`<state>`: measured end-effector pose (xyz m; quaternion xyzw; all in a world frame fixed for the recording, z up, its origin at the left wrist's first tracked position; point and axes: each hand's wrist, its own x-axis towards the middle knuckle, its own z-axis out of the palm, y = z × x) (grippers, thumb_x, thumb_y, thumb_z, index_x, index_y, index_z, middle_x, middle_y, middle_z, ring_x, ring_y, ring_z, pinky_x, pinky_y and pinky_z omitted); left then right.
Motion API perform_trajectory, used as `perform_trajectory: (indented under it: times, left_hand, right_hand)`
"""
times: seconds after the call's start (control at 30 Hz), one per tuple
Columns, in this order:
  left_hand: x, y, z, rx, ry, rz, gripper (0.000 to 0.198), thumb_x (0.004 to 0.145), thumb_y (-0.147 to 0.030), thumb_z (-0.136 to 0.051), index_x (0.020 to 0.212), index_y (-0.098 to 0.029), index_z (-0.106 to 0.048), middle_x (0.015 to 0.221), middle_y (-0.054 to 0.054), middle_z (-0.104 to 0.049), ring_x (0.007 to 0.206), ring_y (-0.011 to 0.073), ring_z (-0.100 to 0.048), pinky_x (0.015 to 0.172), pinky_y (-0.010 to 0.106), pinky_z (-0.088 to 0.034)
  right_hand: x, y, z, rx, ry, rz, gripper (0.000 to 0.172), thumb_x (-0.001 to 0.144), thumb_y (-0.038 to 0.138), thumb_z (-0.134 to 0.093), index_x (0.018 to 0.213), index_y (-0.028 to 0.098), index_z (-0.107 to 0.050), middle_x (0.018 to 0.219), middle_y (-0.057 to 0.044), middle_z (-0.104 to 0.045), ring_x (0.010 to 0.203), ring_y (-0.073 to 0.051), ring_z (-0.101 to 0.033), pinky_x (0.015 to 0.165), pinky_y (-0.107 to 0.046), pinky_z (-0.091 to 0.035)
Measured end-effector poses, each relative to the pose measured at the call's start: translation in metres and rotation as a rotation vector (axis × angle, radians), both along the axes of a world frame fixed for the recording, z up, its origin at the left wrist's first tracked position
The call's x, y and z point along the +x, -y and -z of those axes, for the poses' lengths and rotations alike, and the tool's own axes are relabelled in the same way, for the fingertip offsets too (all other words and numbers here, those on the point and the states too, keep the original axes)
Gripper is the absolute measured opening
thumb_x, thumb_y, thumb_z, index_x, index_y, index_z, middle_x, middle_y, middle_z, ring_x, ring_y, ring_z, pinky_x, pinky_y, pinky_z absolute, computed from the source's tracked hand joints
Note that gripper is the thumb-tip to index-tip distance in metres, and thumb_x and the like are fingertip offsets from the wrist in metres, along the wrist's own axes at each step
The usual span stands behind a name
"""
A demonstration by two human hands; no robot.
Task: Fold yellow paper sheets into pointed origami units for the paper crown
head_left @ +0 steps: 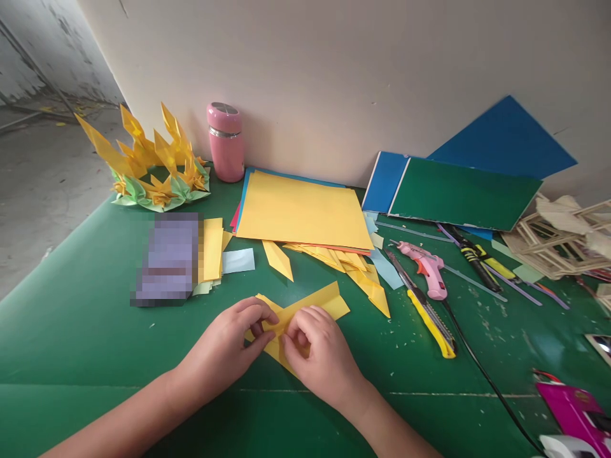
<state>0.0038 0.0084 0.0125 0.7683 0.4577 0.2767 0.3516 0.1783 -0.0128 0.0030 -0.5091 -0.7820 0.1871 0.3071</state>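
Both my hands rest on the green table (76, 337) near its front, pinching a folded yellow paper piece (315, 304). My left hand (224, 350) has its fingers curled onto the paper's left part. My right hand (319, 353) presses and pinches the fold from the right. The paper's long flap sticks out up and to the right beyond my fingers. Part of the paper is hidden under both hands.
A stack of yellow sheets (300, 210), folded yellow pieces (353, 267), a pink bottle (225, 141), a yellow-green paper crown (153, 172), a pink glue gun (427, 267), a yellow utility knife (429, 315), green and blue boards (463, 191), a wooden stick model (558, 238).
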Motion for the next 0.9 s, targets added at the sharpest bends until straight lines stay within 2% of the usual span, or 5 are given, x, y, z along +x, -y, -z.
perform_trajectory:
  times: [0.27, 0.4, 0.57, 0.77, 0.9]
  left_hand:
    - [0.001, 0.001, 0.002, 0.026, 0.005, 0.004, 0.010, 0.080, -0.017, -0.047, 0.081, -0.019, -0.058, 0.083, 0.002, -0.062, 0.057, 0.0095, -0.060, 0.055, 0.021, -0.054]
    - [0.001, 0.002, 0.002, 0.031, -0.011, 0.010, 0.012, 0.079, -0.015, -0.046, 0.082, -0.020, -0.057, 0.083, 0.001, -0.062, 0.059, 0.0095, -0.059, 0.057, 0.021, -0.054]
    - [0.000, 0.002, 0.003, 0.020, -0.018, 0.004, 0.010, 0.080, -0.016, -0.048, 0.083, -0.020, -0.057, 0.084, 0.001, -0.062, 0.058, 0.0094, -0.058, 0.057, 0.021, -0.054]
    - [-0.001, 0.002, 0.003, 0.024, -0.013, 0.021, 0.010, 0.082, -0.017, -0.047, 0.083, -0.020, -0.056, 0.085, 0.001, -0.060, 0.058, 0.0090, -0.057, 0.058, 0.021, -0.053]
    - [-0.001, 0.003, 0.003, 0.032, -0.036, 0.040, 0.010, 0.084, -0.016, -0.045, 0.085, -0.020, -0.055, 0.087, 0.001, -0.060, 0.059, 0.0087, -0.057, 0.057, 0.020, -0.052]
  right_hand:
    - [0.002, 0.000, -0.002, -0.037, -0.017, -0.011, 0.017, 0.077, 0.009, -0.052, 0.068, 0.021, -0.044, 0.060, 0.003, -0.048, 0.061, -0.014, -0.047, 0.053, -0.024, -0.036]
    - [0.010, -0.001, -0.004, -0.036, -0.015, -0.121, 0.015, 0.083, 0.009, -0.053, 0.075, 0.021, -0.057, 0.064, 0.002, -0.053, 0.064, -0.014, -0.050, 0.057, -0.024, -0.040]
    - [0.021, -0.002, -0.006, 0.063, 0.067, -0.245, 0.017, 0.089, 0.018, -0.055, 0.078, 0.021, -0.067, 0.067, -0.001, -0.055, 0.065, -0.015, -0.050, 0.061, -0.027, -0.041]
    - [0.027, -0.004, -0.012, 0.132, 0.113, -0.332, 0.021, 0.090, 0.020, -0.053, 0.078, 0.020, -0.069, 0.069, -0.002, -0.056, 0.067, -0.015, -0.045, 0.060, -0.029, -0.039]
    - [0.029, -0.006, -0.014, 0.180, 0.097, -0.322, 0.027, 0.088, 0.018, -0.051, 0.064, 0.018, -0.063, 0.069, -0.002, -0.055, 0.068, -0.015, -0.046, 0.061, -0.030, -0.040]
